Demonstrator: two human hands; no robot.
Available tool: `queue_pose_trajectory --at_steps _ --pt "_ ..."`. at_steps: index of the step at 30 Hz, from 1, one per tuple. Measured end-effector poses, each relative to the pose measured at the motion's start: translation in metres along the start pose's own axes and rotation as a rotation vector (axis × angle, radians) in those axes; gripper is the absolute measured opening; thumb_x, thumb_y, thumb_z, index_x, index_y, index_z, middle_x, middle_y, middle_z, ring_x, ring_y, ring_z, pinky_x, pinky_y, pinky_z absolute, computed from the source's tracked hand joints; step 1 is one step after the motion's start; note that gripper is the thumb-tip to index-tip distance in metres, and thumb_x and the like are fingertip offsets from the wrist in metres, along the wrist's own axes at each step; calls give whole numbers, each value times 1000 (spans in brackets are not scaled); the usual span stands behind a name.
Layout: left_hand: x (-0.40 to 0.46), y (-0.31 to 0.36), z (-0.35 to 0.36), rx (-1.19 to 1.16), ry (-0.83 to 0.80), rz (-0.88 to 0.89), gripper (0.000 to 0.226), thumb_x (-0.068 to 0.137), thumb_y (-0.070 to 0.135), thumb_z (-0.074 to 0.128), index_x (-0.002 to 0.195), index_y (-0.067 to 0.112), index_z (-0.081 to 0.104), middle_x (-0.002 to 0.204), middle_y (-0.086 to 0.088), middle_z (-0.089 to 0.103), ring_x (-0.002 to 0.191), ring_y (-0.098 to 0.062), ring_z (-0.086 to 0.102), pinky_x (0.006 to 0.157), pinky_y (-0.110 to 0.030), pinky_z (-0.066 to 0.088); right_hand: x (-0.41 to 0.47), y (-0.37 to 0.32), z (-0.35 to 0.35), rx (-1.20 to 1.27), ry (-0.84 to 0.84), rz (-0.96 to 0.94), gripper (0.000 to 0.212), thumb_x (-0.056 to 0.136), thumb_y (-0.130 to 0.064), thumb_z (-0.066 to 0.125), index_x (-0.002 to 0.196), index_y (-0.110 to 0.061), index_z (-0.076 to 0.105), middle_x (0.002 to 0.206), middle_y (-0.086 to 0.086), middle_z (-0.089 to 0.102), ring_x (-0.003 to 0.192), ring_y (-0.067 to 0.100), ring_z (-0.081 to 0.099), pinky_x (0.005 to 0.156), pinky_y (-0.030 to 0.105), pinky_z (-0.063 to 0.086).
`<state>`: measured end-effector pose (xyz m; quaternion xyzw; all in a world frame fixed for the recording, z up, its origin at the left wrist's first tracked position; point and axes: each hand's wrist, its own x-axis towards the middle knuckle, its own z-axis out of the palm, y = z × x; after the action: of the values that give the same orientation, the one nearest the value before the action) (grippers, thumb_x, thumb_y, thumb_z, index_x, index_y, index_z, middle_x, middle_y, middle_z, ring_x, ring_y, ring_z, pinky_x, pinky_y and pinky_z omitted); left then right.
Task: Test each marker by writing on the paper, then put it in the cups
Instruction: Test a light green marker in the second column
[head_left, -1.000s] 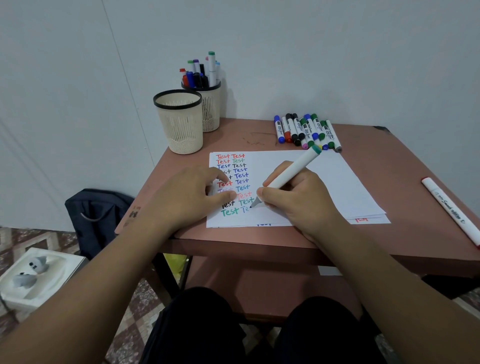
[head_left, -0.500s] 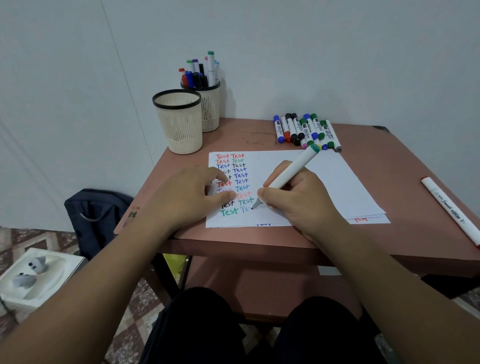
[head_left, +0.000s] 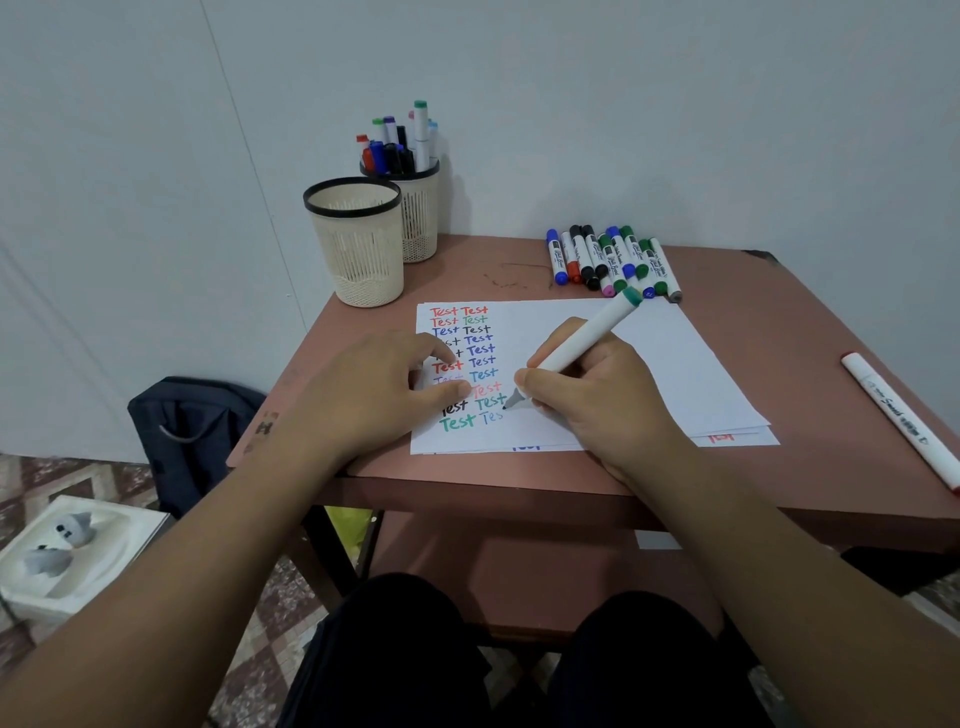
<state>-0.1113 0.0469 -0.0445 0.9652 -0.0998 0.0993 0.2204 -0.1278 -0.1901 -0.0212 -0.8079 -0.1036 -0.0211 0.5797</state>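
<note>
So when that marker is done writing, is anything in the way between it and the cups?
Nothing visible blocks it. From the marker in the right hand, only paper and bare table lie toward the empty cup; the full cup stands behind that.

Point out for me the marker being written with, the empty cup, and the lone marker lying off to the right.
marker in hand (head_left: 582, 344), head view, on its white barrel above the fingers.
empty cup (head_left: 358, 244), head view, on its cream mesh wall.
lone marker (head_left: 898, 415), head view, on its white barrel mid-length.
</note>
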Motion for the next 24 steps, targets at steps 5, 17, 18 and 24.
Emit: queue_pose_trajectory --at_steps 5,17,18,24 --pt "0 2 -2 21 -20 -6 42 85 71 57 118 45 60 88 18 55 84 -1 52 65 -28 37 1 1 -1 23 -21 28 12 83 -5 75 79 -9 65 68 5 65 66 16 62 70 37 56" --pt "-5 4 -3 -69 0 -29 39 99 43 55 137 42 48 95 20 54 89 3 51 72 -21 36 2 3 -1 2 12 4 10 85 -8 76 83 -12 68 81 12 68 74 19 63 75 45 58" --pt "-6 3 -3 -105 8 -24 42 101 34 51 142 41 45 97 20 55 91 4 50 74 -20 37 3 3 -1 20 18 6 9 85 -8 77 84 -11 69 82 13 68 73 19 62 76 46 59" --pt "-9 4 -3 -151 51 102 54 103 14 51 151 34 36 128 18 61 118 -4 51 99 -20 38 5 7 -2 272 23 -10 15 85 0 80 90 -12 72 86 15 74 78 23 72 81 44 61"
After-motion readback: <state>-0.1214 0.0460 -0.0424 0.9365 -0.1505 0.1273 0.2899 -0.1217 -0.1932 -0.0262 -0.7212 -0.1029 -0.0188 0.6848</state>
